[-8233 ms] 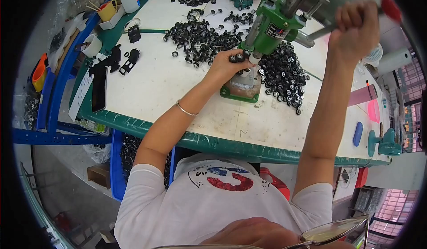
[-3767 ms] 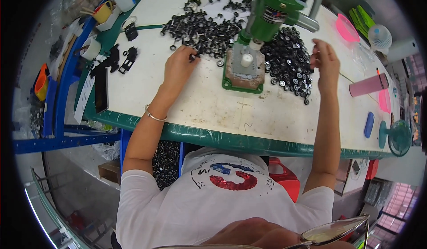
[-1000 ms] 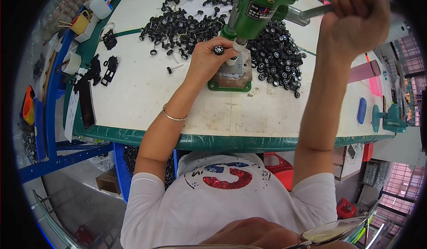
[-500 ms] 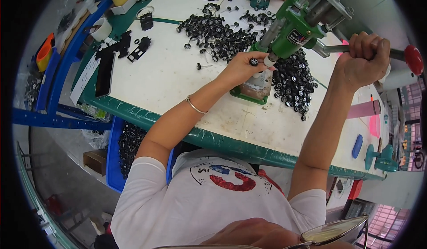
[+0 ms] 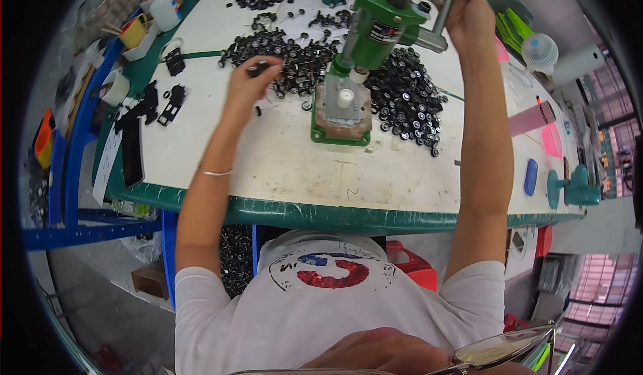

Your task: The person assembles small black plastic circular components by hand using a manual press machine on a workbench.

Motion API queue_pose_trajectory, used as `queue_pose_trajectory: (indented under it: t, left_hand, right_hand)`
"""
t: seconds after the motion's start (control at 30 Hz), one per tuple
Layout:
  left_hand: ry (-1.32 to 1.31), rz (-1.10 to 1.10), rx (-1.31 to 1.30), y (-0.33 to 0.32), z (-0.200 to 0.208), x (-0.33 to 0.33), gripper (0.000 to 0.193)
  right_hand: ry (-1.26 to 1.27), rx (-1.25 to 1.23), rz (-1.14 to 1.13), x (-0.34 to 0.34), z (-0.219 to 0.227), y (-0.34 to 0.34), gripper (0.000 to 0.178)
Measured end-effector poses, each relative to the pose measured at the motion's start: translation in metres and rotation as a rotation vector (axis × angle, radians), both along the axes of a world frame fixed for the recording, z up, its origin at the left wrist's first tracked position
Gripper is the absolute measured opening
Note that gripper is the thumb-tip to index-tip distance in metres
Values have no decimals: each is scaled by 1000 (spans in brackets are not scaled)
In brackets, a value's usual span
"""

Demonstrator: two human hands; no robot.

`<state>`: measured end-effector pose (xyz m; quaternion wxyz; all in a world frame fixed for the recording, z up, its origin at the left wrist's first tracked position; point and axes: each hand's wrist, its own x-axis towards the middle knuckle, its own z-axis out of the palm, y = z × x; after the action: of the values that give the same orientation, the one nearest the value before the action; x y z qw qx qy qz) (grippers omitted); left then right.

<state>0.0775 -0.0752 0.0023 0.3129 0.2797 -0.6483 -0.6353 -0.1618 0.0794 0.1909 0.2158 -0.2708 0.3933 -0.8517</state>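
Observation:
A green hand press (image 5: 375,33) stands on the table, its base plate bearing a white round holder (image 5: 345,98) with nothing on top. My left hand (image 5: 246,87) is off to the left of the press, above the edge of a pile of black wheels with thin metal axles (image 5: 295,60). Its fingers pinch a small black wheel (image 5: 261,69), partly hidden by them. Up at the top right, my right hand (image 5: 469,13) is closed round the press lever (image 5: 445,17); the fingertips are partly hidden. Right of the press lies a heap of loose black wheels (image 5: 408,100).
Black plastic frames (image 5: 173,104) and a dark phone (image 5: 132,154) lie at the left. A pink cylinder (image 5: 529,118), a blue oblong item (image 5: 531,177) and a small green fan (image 5: 579,189) stand at the right. Below the table edge sits a blue bin of small parts (image 5: 236,261).
My left hand has left the press and moved left toward the axle pile. My right hand has swung the lever upward and away. The whole view has shifted.

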Motion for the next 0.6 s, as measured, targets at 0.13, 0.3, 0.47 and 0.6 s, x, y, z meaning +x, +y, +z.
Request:
queue_pose_trajectory:
  t: [0.13,0.3,0.47,0.6]
  left_hand:
    - [-323,-19,-322,-36,-16,25,13]
    - [-416,-325,-451,-18,-17,31,14]
    - [-510,-440,-229,22,-22,21,19]
    - [-502,-518,-164,34,-9,17,16]
  right_hand:
    - [515,519,-270,-56,-80,43,17]
    - [1119,939,-131,-23,-150,63,19]
    - [1531,1123,-225,11,-176,69,20]
    - [1533,1069,-222,10,-182,79,20]
